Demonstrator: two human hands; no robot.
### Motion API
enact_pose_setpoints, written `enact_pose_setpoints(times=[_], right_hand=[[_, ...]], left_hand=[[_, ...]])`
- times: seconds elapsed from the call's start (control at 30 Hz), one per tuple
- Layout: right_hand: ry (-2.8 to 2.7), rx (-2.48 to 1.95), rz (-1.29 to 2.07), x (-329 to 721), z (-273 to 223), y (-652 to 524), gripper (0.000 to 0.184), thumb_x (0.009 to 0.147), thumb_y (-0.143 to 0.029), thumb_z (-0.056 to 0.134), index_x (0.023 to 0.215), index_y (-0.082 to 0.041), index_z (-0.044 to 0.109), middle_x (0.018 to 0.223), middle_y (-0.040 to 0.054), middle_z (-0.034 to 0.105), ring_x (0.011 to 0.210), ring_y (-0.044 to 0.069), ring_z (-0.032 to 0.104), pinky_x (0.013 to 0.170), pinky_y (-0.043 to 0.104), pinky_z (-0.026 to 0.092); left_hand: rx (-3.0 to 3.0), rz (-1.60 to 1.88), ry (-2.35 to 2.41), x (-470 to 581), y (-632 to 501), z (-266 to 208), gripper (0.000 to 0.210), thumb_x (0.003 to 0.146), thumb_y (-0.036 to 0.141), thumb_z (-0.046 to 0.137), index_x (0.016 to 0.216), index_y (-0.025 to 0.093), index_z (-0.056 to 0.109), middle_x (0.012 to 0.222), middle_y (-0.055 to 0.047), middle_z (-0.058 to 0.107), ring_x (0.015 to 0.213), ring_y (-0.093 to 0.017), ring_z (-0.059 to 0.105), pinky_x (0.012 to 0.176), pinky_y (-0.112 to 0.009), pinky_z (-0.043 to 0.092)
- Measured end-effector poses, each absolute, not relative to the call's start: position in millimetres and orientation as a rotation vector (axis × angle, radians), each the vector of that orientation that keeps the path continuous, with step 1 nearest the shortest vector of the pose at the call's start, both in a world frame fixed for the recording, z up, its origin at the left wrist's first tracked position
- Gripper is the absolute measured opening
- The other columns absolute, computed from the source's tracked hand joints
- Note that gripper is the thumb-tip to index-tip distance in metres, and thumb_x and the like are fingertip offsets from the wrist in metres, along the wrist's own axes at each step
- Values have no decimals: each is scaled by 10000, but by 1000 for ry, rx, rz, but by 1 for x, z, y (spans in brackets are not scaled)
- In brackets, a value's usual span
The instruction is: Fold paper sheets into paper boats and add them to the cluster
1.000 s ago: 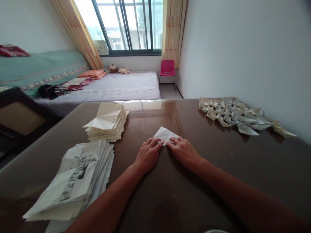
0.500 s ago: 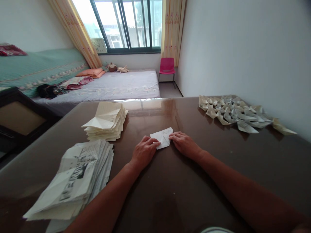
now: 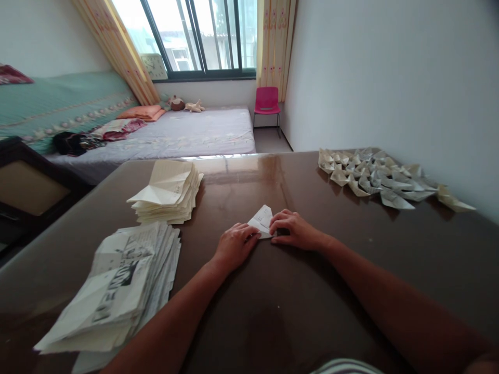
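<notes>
A small folded sheet of white paper point(image 3: 262, 220) lies on the brown glossy table point(image 3: 249, 301), roughly triangular with its point facing away from me. My left hand point(image 3: 236, 244) grips its near left corner between thumb and fingers. At the right edge, my right hand point(image 3: 291, 228) pinches the paper with curled fingers and the thumb below. Both hands partly cover the paper's lower side. Faint print shows on its upper face.
To the left are a stack of cream paper sheets point(image 3: 166, 192) and a nearer stack of folded newspaper sheets point(image 3: 117, 291). Several folded paper boats point(image 3: 370, 174) stand at the far right, by the wall. Beyond the table are a bed point(image 3: 202, 130) and a pink chair point(image 3: 267, 101).
The paper has gone from a roughly rectangular shape to a pointed triangle. My right hand's fingers have curled in and the thumb now shows. The view has shifted slightly.
</notes>
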State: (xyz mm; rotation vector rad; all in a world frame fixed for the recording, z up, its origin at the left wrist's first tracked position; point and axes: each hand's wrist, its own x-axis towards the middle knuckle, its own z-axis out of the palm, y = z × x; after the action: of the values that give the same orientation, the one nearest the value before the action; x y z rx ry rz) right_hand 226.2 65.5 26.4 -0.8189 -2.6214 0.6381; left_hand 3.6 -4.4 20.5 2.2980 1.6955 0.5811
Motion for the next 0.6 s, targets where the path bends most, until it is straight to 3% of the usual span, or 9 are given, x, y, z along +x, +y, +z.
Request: enact_pose_setpoints(times=[0.1,0.27,0.6], right_hand=[[-2561,-940,604,219,18,63,172,856,-392,604,830,-240,679,979,25,659,950,189,522,850,345,374],[-2533,-1114,434,210,14,54,219,896,-399,535,827,-217,634,1048,40,619,1001,210,489,830,365,353],[-2538,-1204,326,204,19,48,238,885,-387,544,753,-194,590,1093,55,588,1024,211,471,841,367,341]], left_hand=[[2238,536,1800,6,-1,20,238,914,398,461,876,254,646,851,13,666,807,-152,582,708,-258,404],[2205,495,1945,10,1,19,247,904,437,458,843,250,607,835,16,654,794,-159,581,645,-259,363],[2156,455,2027,15,2,25,204,890,431,477,845,252,563,804,26,651,796,-162,584,608,-256,330]])
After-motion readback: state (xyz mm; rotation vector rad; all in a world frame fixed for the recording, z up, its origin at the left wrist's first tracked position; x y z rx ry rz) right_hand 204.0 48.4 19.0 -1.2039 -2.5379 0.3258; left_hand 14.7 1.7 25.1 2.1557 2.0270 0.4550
